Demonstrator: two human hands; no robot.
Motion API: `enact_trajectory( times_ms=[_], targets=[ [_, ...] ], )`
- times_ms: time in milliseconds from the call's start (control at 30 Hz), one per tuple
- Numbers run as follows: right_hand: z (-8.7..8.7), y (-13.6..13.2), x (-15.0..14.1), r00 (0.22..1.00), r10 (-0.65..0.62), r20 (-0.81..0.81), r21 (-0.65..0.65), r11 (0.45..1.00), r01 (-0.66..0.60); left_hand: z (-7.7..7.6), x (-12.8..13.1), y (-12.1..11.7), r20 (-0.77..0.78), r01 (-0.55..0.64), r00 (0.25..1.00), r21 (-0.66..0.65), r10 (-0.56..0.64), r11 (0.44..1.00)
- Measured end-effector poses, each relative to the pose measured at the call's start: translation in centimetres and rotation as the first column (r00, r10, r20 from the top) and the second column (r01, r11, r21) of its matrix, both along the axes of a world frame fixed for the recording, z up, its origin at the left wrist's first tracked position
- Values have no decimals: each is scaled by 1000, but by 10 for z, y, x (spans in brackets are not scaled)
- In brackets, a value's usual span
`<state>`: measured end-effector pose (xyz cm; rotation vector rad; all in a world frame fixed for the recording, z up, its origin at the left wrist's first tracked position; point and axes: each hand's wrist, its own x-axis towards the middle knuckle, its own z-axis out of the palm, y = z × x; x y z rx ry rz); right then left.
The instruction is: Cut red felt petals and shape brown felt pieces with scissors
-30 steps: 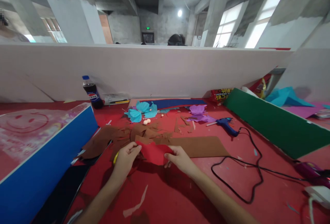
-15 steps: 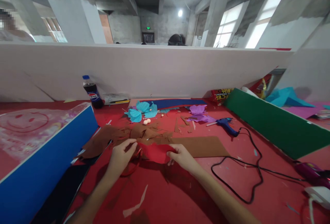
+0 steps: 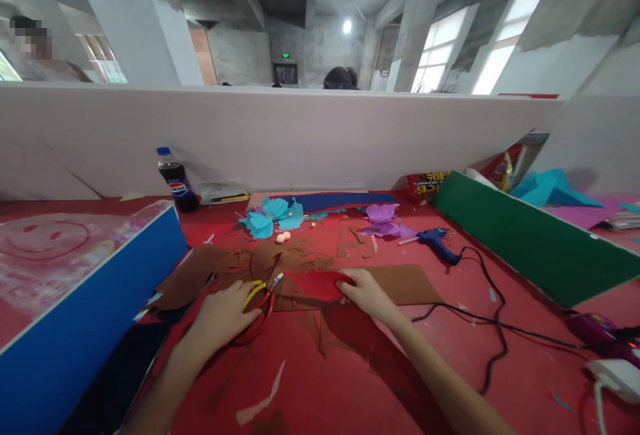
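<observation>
On the red table my left hand (image 3: pixel 223 318) is at a hand tool (image 3: pixel 259 295) with bowed yellow and red handles and a short metal tip, which looks like pliers. Its fingers curl over the handles, though part of the grip is hidden. My right hand (image 3: pixel 367 293) pinches the right end of a red sheet piece (image 3: pixel 317 284), thumb below and fingers above. The red piece's left end lies close to the metal tip. Beneath it are a brown sheet (image 3: pixel 407 283) and brown scraps (image 3: pixel 270 258).
A glue gun (image 3: pixel 437 243) with a black cord lies to the right. Blue (image 3: pixel 100 268) and green (image 3: pixel 525 241) boards stand at the sides. Toward the back are a cola bottle (image 3: pixel 177 185), turquoise petals (image 3: pixel 275 215) and purple petals (image 3: pixel 385 221). A white partition (image 3: pixel 300 135) closes off the back.
My left hand has let go of the red piece and moved down and left onto the pliers-like tool, whose yellow handle now shows. My right hand has shifted slightly right and up with the piece.
</observation>
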<state>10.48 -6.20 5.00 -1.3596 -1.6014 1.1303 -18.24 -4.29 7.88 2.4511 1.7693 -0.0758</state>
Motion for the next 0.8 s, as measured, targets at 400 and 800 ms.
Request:
enact_trajectory(
  times_ms=[400,800],
  targets=[
    [4,6,25,973,-32,229,177,984,-9,0,-6,8,98,39,994,7,-39,999],
    [-3,6,44,999,-35,-13,33,999,35,16,-13,3,350,90,934,-27,-74,996]
  ],
)
